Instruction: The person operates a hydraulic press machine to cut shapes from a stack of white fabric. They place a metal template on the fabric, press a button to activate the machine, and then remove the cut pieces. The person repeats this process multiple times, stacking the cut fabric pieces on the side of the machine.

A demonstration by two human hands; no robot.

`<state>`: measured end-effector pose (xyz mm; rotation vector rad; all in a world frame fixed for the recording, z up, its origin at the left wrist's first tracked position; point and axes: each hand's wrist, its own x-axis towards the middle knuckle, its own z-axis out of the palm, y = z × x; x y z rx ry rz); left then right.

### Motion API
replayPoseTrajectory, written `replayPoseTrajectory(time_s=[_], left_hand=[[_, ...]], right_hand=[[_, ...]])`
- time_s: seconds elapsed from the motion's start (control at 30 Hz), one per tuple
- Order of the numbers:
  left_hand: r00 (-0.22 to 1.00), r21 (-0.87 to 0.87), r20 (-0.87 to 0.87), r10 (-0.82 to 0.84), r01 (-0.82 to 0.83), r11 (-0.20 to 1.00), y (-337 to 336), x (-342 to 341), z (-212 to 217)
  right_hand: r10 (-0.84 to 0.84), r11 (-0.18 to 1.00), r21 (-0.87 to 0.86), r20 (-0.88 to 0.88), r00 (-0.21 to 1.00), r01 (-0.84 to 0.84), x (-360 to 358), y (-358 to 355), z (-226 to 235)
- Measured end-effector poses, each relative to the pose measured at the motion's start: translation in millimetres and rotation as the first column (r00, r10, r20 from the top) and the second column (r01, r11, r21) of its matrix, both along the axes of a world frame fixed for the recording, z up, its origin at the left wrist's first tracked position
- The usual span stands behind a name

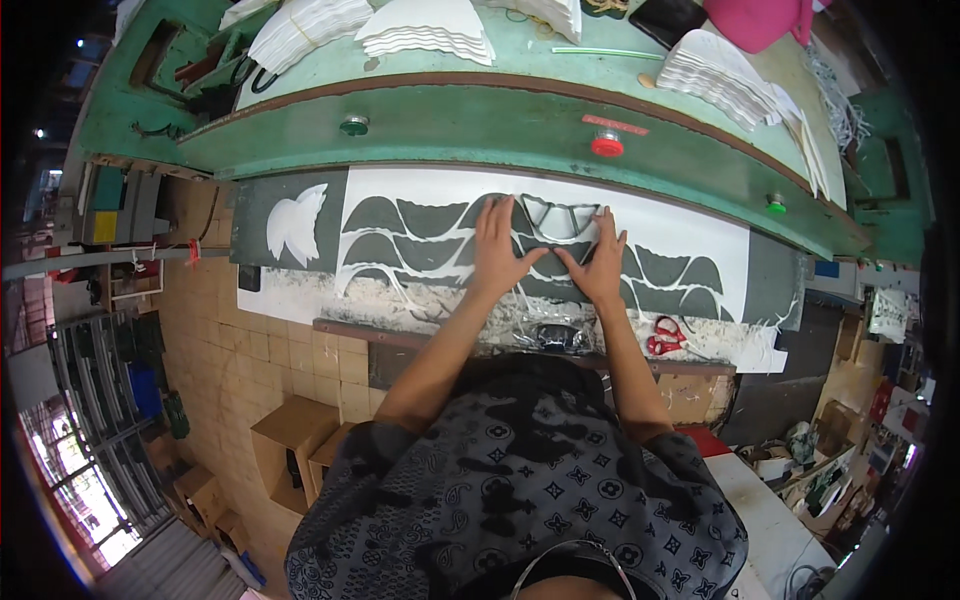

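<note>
Die (558, 222) sat on white sheet (680, 235) mid-bed, near press's far edge, long axis left-right, just beyond both hands. Left hand (500, 250) and right hand (600, 265) lay flat, fingers spread, gripping nothing, bracketing die; equally near. Cut stacks (425, 30) on press top (520, 60). Scissors (665, 335) at near edge.

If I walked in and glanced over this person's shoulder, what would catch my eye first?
Probably the two bare hands, left hand and right hand, pressed flat side by side on a white sheet riddled with dark fan-shaped cutouts, steadying a metal cutting die at their fingertips. Just above runs the big green press beam with its red button, and stacks of white cut pieces lie on top. Red scissors rest at the right.
</note>
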<state>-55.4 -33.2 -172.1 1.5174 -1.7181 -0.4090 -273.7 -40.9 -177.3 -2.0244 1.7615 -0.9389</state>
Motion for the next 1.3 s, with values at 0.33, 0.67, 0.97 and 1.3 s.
replayPoseTrajectory(time_s=[0.33, 0.67, 0.97, 1.3], left_hand=[[0.876, 0.466, 0.182, -0.446, 0.323, 0.824, 168.6, 23.4, 44.6], [0.938, 0.352, 0.105, -0.330, 0.275, 0.895, 190.1, 32.4, 25.5], [0.971, 0.193, 0.213, -0.108, 0.066, 0.979, 195.9, 58.9, 22.4], [0.906, 0.269, 0.386, -0.172, 0.067, 0.961, 190.3, 56.0, 17.6]], right_hand=[[-0.215, 0.977, 0.023, 0.123, 0.969, 0.213, -219.8, -38.0, 151.6], [0.215, 0.866, 0.445, 0.079, 0.973, -0.228, -79.3, 168.8, 44.6], [0.168, 0.968, 0.209, -0.109, 0.980, -0.142, -43.6, 210.2, 18.6], [0.123, 0.971, 0.224, -0.164, 0.979, -0.085, -40.0, 194.1, 3.9]])
